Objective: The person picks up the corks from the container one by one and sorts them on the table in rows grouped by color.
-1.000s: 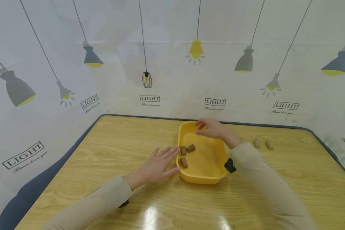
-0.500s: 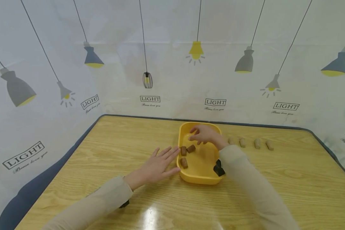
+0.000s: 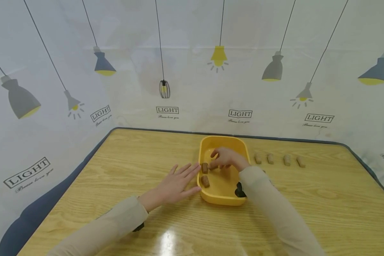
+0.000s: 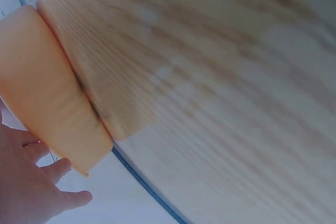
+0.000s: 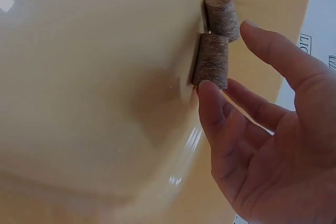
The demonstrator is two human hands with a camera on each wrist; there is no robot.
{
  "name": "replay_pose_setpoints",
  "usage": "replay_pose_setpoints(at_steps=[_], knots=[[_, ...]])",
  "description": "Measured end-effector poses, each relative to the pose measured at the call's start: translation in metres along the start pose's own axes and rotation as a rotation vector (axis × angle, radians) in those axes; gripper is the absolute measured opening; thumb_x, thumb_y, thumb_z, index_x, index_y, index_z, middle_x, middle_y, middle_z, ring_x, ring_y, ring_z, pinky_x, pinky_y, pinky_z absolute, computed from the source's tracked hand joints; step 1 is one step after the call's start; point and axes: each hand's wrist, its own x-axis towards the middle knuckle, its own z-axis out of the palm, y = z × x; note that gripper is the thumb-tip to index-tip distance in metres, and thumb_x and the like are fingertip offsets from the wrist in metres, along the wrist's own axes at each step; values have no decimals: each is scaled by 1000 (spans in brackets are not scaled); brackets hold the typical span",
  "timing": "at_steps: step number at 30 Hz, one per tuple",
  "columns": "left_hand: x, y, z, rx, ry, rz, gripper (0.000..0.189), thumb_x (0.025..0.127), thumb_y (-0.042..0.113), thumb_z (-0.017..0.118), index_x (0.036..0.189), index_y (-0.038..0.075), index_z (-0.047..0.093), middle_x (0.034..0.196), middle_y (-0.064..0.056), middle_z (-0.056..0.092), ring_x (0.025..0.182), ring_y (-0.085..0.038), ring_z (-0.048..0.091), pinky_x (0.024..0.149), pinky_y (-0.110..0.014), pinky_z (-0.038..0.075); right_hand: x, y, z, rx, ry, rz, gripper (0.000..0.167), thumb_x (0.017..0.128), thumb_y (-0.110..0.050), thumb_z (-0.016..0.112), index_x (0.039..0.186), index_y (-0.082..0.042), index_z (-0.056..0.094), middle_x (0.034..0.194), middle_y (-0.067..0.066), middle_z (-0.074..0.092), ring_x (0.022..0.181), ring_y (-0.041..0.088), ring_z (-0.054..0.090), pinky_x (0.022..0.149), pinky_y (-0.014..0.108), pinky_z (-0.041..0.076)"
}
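A yellow plastic basin (image 3: 225,200) stands on the table, with brown corks in it along the left wall. My left hand (image 3: 176,185) rests against the basin's left rim, fingers straight and spread; they show beside the orange-tinted wall in the left wrist view. My right hand (image 3: 227,158) reaches down inside the basin. In the right wrist view its fingertips meet the lower end of the nearest cork (image 5: 211,60), while the thumb stands apart from it. A second cork (image 5: 222,14) lies just beyond, and a third cork (image 3: 205,181) is nearer me.
Right of the basin, several paler corks stand in a row on the wooden table, the first cork (image 3: 258,158) close to the basin wall. Behind the table (image 3: 131,142) hangs a white backdrop (image 3: 192,71) printed with lamps.
My right hand has moved from over the basin's far side toward me and down to the nearest cork, uncovering the row on the table. My left hand has stayed at the rim.
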Motion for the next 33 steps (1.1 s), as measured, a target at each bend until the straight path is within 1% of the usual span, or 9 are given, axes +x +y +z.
replay_pose_setpoints(at_steps=[4,9,12,16,22,28,33], knots=[[0,0,0,-5,3,0,70,90,57,22,142,10,19,145,-2,17,129,-23,18,98,-54,13,2,1,4,-25,16,-11,54,74,-25,71,118,0,50,88,7,57,66,20,56,56,29,47],[0,1,0,-5,-2,-1,71,90,58,19,142,11,19,145,-1,16,130,-23,17,98,-54,13,3,2,9,-61,51,-25,52,74,-25,71,115,2,51,82,7,56,62,17,54,55,27,46],[1,0,0,-2,-5,-2,71,90,59,18,142,11,19,145,-1,16,130,-23,17,98,-53,13,4,3,10,-71,57,-34,51,75,-23,70,114,2,51,80,7,56,60,15,53,54,26,46],[0,1,-1,-5,-5,-2,70,90,58,19,142,11,19,145,-1,16,130,-23,17,98,-54,13,6,4,8,-21,35,-50,52,75,-17,69,118,1,47,86,7,58,63,17,55,56,27,46],[0,1,-2,-2,-17,-9,70,90,58,20,142,11,19,145,-1,16,130,-23,16,98,-53,12,4,4,-2,56,2,-134,54,74,-7,66,122,2,43,96,11,57,69,21,57,59,30,47],[0,1,-1,-1,-10,-9,70,90,59,19,142,12,19,145,-1,16,130,-22,16,98,-53,12,-6,-2,-18,35,37,-238,49,74,-5,62,120,5,46,104,13,54,71,19,52,57,28,45],[0,1,0,-2,-6,-5,71,90,59,18,142,11,18,145,-1,15,130,-22,16,98,-54,12,-13,-7,-33,3,77,-272,41,77,-5,61,116,2,52,105,11,54,75,20,51,57,28,45]])
